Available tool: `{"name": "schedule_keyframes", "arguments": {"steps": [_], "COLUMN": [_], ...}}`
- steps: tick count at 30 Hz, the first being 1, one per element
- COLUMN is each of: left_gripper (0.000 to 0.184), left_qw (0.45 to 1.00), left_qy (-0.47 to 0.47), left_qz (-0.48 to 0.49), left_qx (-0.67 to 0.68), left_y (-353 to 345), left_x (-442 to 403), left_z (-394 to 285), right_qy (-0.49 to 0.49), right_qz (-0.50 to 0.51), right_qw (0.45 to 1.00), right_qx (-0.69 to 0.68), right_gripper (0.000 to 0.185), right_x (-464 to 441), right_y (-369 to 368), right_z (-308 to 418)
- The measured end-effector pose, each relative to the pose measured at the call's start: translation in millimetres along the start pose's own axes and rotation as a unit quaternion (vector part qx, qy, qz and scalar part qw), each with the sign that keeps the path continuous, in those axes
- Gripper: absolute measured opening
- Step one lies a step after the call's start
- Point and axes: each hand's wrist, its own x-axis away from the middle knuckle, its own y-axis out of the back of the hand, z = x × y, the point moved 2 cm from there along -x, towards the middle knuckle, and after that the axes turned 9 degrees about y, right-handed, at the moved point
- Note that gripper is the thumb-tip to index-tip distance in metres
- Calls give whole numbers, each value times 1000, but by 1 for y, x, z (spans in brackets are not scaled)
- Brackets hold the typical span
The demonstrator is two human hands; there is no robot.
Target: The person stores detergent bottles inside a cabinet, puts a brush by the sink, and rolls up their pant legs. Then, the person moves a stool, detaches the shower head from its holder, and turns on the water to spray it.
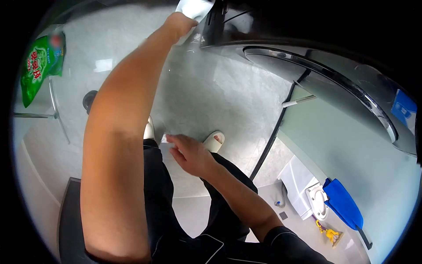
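Note:
At the top of the view my left hand (179, 25) is stretched far out, closed at the lower edge of a smooth white object (195, 8). The frame edge cuts that object off, so its kind does not show. My right hand (191, 154) hangs in front of my legs, thumb apart and fingers loosely bent, with nothing plainly in it. A small white patch shows by its fingertips; I cannot make out what it is. Below are a cream slipper (215, 141) on my right foot and another slipper (150, 128) partly hidden by my left forearm.
A green bag (40, 66) hangs at the left by a metal rail (35, 115). Dark glossy furniture (263, 24) stands at the top. To the right are a frosted glass panel (334, 132), a toilet (303, 185), a blue cloth item (345, 202) and a yellow item (329, 233).

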Motion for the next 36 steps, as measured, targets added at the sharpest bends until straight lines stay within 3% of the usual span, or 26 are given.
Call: {"name": "schedule_keyframes", "arguments": {"steps": [3, 8, 10, 13, 14, 16, 17, 20, 23, 25, 28, 32, 34, 36], "left_gripper": [69, 74, 70, 65, 59, 51, 46, 36, 37, 42, 46, 47, 49, 50], "left_qw": [991, 975, 984, 985, 989, 998, 999, 963, 934, 871, 864, 890, 895, 893], "left_qy": [51, 30, -23, -38, -3, 11, 29, 142, 187, 272, 266, 260, 256, 260], "left_qz": [46, 111, 7, -52, -48, -66, -27, 141, 139, 222, 273, 311, 317, 323], "left_qx": [116, 189, 176, 163, 138, 22, 26, 183, 270, 343, 328, 210, 180, 174], "left_y": [-4, -14, -20, -22, -22, -31, -34, -42, -61, -60, -62, -50, -35, -21], "left_x": [-21, -60, -60, -46, -32, 6, 42, 193, 315, 395, 483, 563, 591, 608], "left_z": [5, 10, 9, 18, 21, 42, 45, 39, 29, 0, -39, -98, -124, -142], "right_qy": [16, 9, 4, -22, -19, -49, -59, -87, -110, -128, -107, -168, -229, -246], "right_qz": [-48, -63, -67, -76, -74, -124, -141, -195, -202, -219, -242, -268, -230, -267], "right_qw": [998, 998, 997, 997, 997, 991, 988, 976, 972, 967, 963, 949, 946, 931], "right_qx": [26, 21, 24, -4, -10, -18, -36, -44, -38, -29, -42, -6, 7, 18], "right_gripper": [35, 39, 39, 38, 38, 37, 37, 37, 38, 38, 39, 38, 35, 33], "right_x": [-21, -35, -33, -23, -19, -12, -7, 22, 67, 116, 186, 298, 351, 409], "right_y": [25, 63, 68, 65, 63, 63, 65, 68, 88, 110, 145, 185, 196, 207], "right_z": [-15, -24, -26, -25, -21, -11, -2, 23, 71, 105, 150, 197, 207, 214]}}
